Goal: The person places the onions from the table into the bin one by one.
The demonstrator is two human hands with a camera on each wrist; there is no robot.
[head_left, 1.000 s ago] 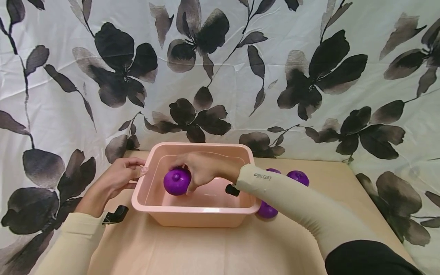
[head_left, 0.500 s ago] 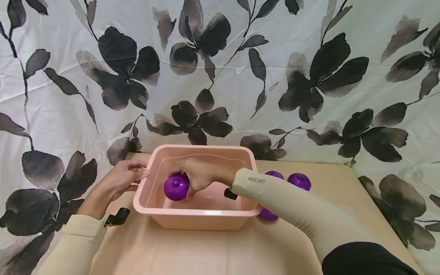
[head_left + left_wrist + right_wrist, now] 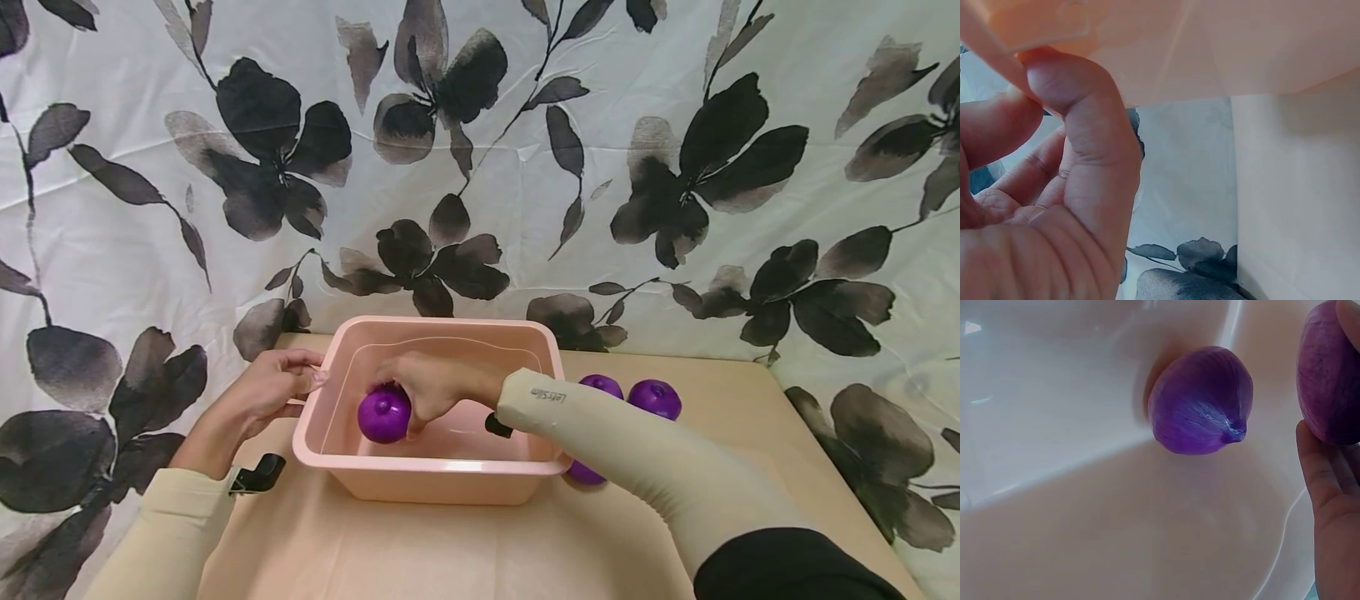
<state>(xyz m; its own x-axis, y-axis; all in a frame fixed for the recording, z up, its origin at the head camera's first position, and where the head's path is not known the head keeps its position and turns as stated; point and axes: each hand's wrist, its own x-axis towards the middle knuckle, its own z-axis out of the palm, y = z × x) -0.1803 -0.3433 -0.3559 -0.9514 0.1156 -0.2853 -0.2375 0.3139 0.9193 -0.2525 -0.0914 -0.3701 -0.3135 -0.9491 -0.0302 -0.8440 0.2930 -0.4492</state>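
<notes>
A pink plastic basin [image 3: 431, 467] stands on the table. My left hand [image 3: 270, 387] pinches its left rim between thumb and finger, as the left wrist view shows from close up. Inside the basin, toward its left end, my right hand [image 3: 423, 387] grips a purple onion [image 3: 385, 415] with fingers curled round its side. That held onion [image 3: 1329, 381] appears at the right edge of the right wrist view, partly cut off. A second purple onion [image 3: 1200, 403] lies on the basin's floor there, hidden behind the hand in the head view.
To the basin's right, several purple onions lie on the tan table [image 3: 480, 550]: one at the back right [image 3: 655, 400], one partly behind the right sleeve [image 3: 602, 385], one by the basin's front corner [image 3: 585, 473]. A floral cloth [image 3: 525, 192] hangs behind.
My right hand has sunk slightly deeper into the basin with the onion. The left hand keeps its hold on the rim. The head view has shifted a little.
</notes>
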